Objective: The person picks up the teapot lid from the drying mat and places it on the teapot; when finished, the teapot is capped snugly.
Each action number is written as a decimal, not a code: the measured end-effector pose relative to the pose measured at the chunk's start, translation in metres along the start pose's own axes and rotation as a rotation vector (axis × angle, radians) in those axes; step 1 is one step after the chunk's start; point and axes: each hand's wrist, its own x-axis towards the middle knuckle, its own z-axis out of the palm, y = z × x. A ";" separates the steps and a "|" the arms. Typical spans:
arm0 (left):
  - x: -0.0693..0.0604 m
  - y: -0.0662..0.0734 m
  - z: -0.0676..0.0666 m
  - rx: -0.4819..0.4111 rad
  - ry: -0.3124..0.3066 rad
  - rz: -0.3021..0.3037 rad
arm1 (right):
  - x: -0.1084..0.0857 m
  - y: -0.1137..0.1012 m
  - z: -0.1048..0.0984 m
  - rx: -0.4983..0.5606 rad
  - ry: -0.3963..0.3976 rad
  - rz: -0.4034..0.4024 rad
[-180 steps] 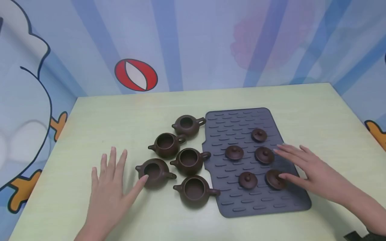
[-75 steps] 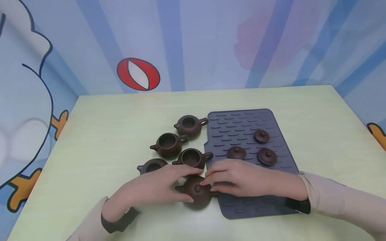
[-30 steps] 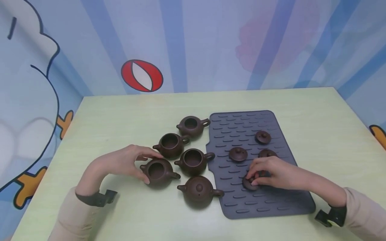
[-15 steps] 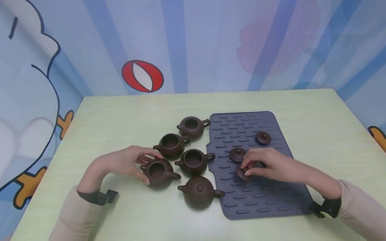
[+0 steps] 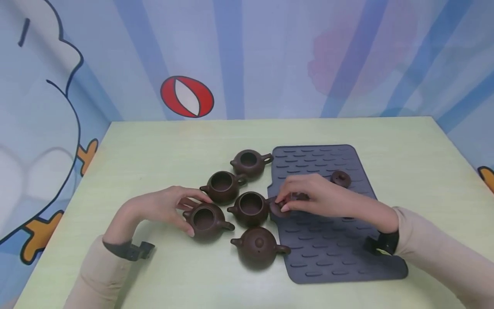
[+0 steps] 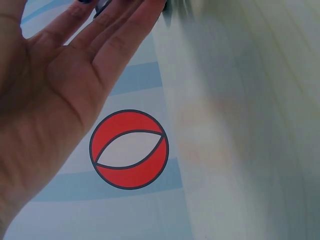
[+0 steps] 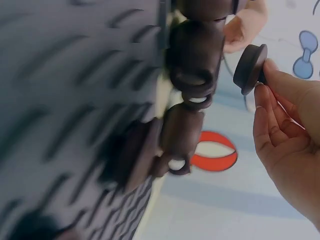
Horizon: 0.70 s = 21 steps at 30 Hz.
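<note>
My left hand [image 5: 164, 208] holds the leftmost uncovered teapot [image 5: 208, 234] by its spout side, thumb near and fingers far. The left wrist view shows the palm and fingers, with the teapot mostly out of view. In my right hand [image 5: 314, 195], thumb and fingertips pinch a small dark brown lid [image 5: 278, 210] by its knob, above the mat's left edge beside the middle teapot [image 5: 251, 219]. The right wrist view shows this lid [image 7: 246, 67] tilted and clear of the teapots. The front teapot [image 5: 256, 253] wears its lid.
Two more uncovered teapots, one left of centre [image 5: 221, 195] and one at the back [image 5: 248, 169], stand close together. On the grey ridged mat [image 5: 347, 262] lies a lid [image 5: 341, 178]; the right hand and forearm cover other lids there. A printed wall [image 5: 270, 60] rises behind the table.
The front teapot has gained its lid. My left hand has moved to the leftmost teapot and stays there. My right hand has lifted another lid off the mat and carried it left.
</note>
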 end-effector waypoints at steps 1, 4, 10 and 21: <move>0.000 0.000 0.000 0.000 0.001 0.002 | 0.006 -0.002 0.000 0.003 -0.004 -0.011; 0.000 -0.001 0.001 0.003 0.004 0.013 | 0.025 -0.007 0.001 0.015 -0.018 -0.057; 0.009 0.003 0.000 0.036 -0.004 0.045 | 0.056 -0.009 0.008 0.011 -0.010 -0.129; 0.013 0.010 0.000 0.039 -0.008 -0.035 | 0.105 -0.014 0.027 0.053 -0.145 -0.151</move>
